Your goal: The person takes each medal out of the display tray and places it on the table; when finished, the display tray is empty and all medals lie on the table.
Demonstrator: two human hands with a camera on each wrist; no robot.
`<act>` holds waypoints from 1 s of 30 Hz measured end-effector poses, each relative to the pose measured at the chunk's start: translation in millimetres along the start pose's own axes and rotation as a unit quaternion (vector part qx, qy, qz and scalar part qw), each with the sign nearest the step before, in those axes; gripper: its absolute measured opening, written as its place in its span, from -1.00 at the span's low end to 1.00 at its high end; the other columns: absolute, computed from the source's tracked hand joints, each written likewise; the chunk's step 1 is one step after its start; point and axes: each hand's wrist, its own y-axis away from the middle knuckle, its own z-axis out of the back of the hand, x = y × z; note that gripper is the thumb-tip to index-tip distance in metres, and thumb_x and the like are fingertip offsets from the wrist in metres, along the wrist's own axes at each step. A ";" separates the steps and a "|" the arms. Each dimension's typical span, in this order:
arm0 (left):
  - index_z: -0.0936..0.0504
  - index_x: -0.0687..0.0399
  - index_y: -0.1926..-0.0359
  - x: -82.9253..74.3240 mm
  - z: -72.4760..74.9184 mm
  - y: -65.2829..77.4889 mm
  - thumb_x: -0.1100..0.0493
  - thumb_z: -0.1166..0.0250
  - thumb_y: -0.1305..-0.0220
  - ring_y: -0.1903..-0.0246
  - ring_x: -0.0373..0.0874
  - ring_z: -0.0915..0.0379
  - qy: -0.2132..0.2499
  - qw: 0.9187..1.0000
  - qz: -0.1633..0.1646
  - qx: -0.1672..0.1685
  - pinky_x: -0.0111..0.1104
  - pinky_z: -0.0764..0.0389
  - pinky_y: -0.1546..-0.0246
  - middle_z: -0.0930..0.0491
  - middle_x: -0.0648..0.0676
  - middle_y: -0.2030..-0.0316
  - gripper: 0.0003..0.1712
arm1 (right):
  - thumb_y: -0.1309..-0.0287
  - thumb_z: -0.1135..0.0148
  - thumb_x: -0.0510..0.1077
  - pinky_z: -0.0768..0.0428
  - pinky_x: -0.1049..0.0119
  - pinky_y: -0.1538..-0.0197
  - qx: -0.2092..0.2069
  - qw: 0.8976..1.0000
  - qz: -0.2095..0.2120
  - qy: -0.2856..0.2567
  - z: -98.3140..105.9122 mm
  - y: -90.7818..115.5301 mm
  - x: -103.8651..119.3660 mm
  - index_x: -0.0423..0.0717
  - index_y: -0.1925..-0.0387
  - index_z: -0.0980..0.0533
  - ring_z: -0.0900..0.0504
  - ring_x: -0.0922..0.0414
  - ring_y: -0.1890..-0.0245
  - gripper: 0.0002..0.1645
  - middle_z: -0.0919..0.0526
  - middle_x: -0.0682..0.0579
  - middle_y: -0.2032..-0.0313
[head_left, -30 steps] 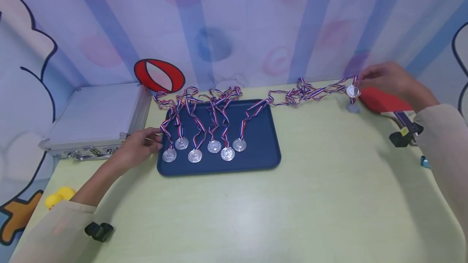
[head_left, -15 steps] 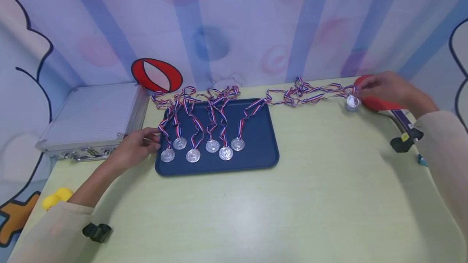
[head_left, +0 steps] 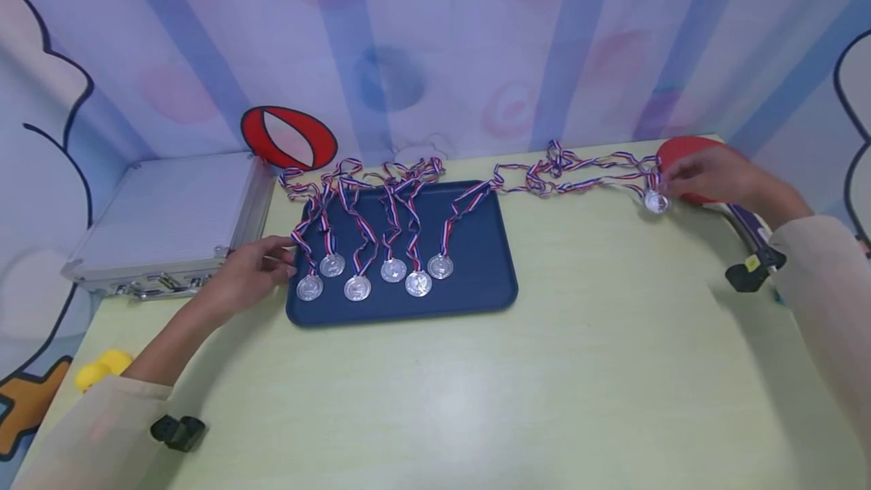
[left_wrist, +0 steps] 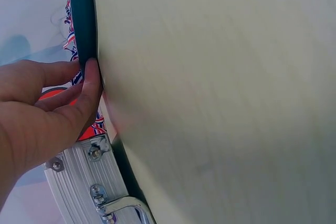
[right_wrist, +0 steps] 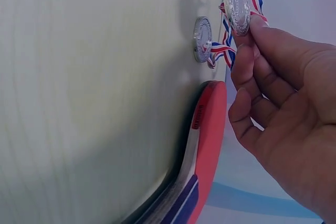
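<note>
At the left edge of the dark blue tray, my left hand pinches the rim; its thumb and fingers meet that edge in the left wrist view. Several silver medals lie on the tray, their red, white and blue ribbons trailing over its back edge. To the far right, my right hand pinches a silver medal by its edge between thumb and fingers. Just below it in the right wrist view, another silver medal is at the table surface. Ribbons stretch from these two medals toward the tray.
A silver aluminium case stands left of the tray. Yellow ball-like things sit near the left sleeve. Under and beside the right hand lies a red table tennis bat. A patterned curtain rises behind the table.
My right hand has come down toward the table with the medal, which now overlaps the one below it in the head view. My left hand keeps its place on the tray's edge.
</note>
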 end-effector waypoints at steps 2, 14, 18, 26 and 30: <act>-0.25 0.29 -0.28 0.4 0.9 -0.1 0.34 -0.07 -0.26 -0.02 0.17 -0.45 -0.001 1.000 -0.001 -0.002 -0.26 -0.57 0.14 -0.46 0.31 -0.01 -0.45 | -0.11 -0.23 0.14 -0.41 0.23 0.29 -0.005 1.000 0.008 0.012 -1.9 0.8 0.3 -0.11 0.11 -0.58 -0.36 0.10 0.27 -0.55 -0.57 0.00 0.32; -0.26 0.29 -0.27 0.4 2.3 2.2 0.31 -0.09 -0.27 -0.04 0.19 -0.45 -0.006 1.000 0.001 -0.008 -0.21 -0.58 0.12 -0.44 0.32 -0.04 -0.45 | -0.17 -0.18 0.12 -0.43 0.30 0.32 -0.009 0.999 0.033 0.012 -16.7 1.2 12.7 -0.08 0.09 -0.58 -0.39 0.10 0.23 -0.57 -0.59 -0.03 0.18; -0.26 0.31 -0.27 0.8 1.2 1.9 0.33 -0.09 -0.26 -0.03 0.19 -0.45 -0.006 1.000 -0.003 -0.006 -0.20 -0.59 0.11 -0.46 0.34 -0.02 -0.45 | -0.17 -0.17 0.12 -0.42 0.30 0.34 -0.011 0.999 0.036 0.003 -20.4 -7.7 17.5 -0.08 0.09 -0.58 -0.41 0.08 0.27 -0.58 -0.60 -0.02 0.22; -0.25 0.28 -0.28 1.0 0.7 1.6 0.33 -0.07 -0.27 -0.03 0.17 -0.45 -0.012 1.000 0.003 -0.007 -0.21 -0.59 0.13 -0.46 0.31 -0.01 -0.45 | -0.18 -0.19 0.04 -0.37 0.28 0.48 -0.030 0.999 0.034 -0.009 -24.5 -26.7 18.5 -0.13 0.11 -0.57 -0.40 0.03 0.40 -0.63 -0.59 -0.07 0.32; -0.26 0.28 -0.28 0.7 0.7 1.6 0.34 -0.07 -0.26 -0.01 0.17 -0.46 -0.007 1.000 -0.008 -0.006 -0.28 -0.58 0.17 -0.47 0.31 0.01 -0.45 | -0.19 -0.18 -0.07 -0.40 0.29 0.49 -0.054 0.998 0.041 -0.013 -25.1 -28.7 17.2 -0.20 0.15 -0.57 -0.43 0.02 0.42 -0.70 -0.61 -0.11 0.32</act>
